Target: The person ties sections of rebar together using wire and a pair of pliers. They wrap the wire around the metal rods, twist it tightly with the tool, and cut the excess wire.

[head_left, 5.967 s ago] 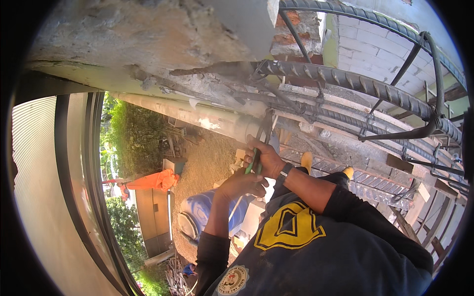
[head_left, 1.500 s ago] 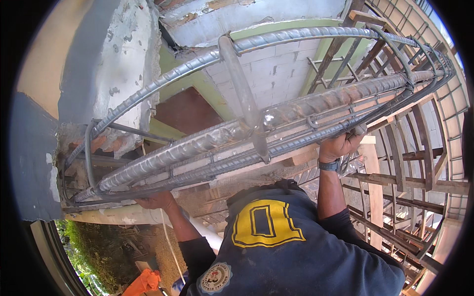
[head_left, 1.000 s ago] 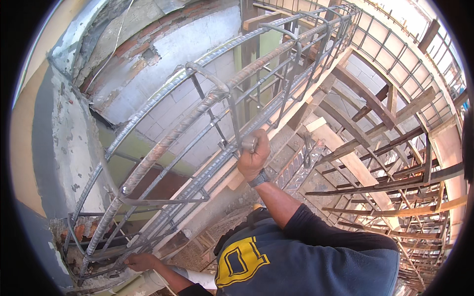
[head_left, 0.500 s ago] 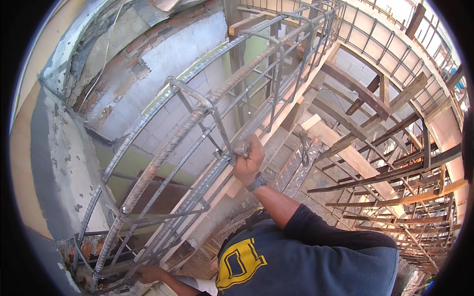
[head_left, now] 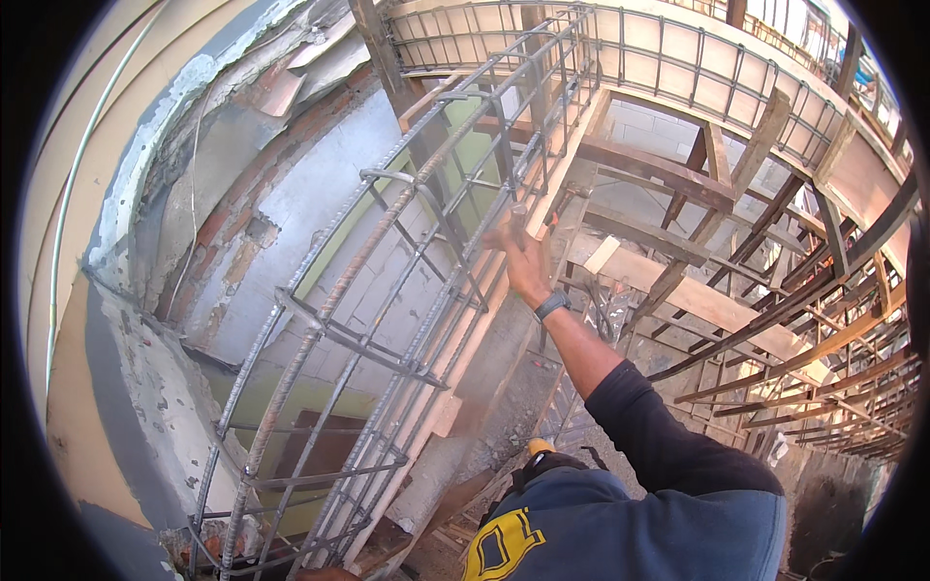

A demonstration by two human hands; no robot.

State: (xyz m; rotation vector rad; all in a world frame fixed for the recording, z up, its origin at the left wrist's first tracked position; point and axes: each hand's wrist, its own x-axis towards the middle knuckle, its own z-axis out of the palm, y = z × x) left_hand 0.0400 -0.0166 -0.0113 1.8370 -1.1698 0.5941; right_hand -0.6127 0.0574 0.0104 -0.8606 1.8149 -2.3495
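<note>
My right hand [head_left: 526, 263], with a dark watch on its wrist, is closed at the side of a long rebar cage [head_left: 334, 281]. A short, blunt, grey-brown piece [head_left: 518, 213] stands out above the fingers; its exact kind is not clear. The hand is beside the lower bars, above the light wooden board [head_left: 441, 412] running under the cage. Ribbed long bars and square stirrups make up the cage, which reaches from the lower left to the far top. Only a sliver of my left hand [head_left: 327, 574] shows at the bottom edge, by the cage's near end; its fingers are hidden.
On the left is a broken masonry wall [head_left: 242, 223] with exposed brick and a thin cable. Dark timber props and beams [head_left: 668, 179] cross the right side above a lower level. Another bar mesh [head_left: 697, 73] lines the far formwork. A small orange-and-grey tool [head_left: 554, 219] is near my right hand.
My right hand has moved farther along the cage, away from me, still with the grey-brown piece. My left hand has nearly left the picture at the bottom. The view has shifted.
</note>
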